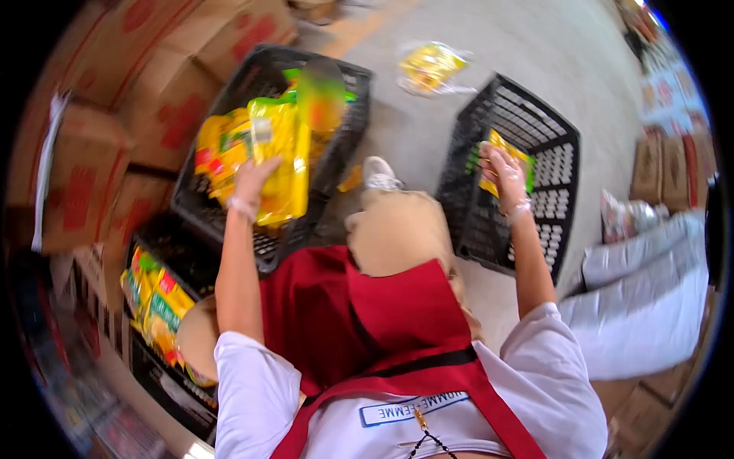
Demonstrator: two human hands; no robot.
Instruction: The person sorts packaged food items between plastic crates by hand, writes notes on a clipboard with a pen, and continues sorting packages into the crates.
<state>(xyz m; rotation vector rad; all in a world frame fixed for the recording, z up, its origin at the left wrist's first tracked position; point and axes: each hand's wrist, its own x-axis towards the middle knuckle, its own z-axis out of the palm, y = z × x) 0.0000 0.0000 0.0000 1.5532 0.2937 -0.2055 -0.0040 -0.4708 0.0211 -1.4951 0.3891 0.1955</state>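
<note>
My left hand point(256, 183), in a clear plastic glove, is closed on the edge of a yellow packet point(289, 172) over the left black crate point(183, 195). More yellow packets point(222, 149) lie under and beside it in that crate. My right hand point(505, 177), gloved the same way, reaches inside the right black crate point(535, 99), fingers curled round a yellow and green packet point(497, 141). The palm and fingers hide part of that packet.
A clear bag of yellow packets point(432, 67) lies on the floor between the crates. Cardboard boxes point(80, 168) are stacked at left. Another crate of yellow packets point(164, 306) stands by my left knee. White wrapped bundles point(642, 291) lie at right.
</note>
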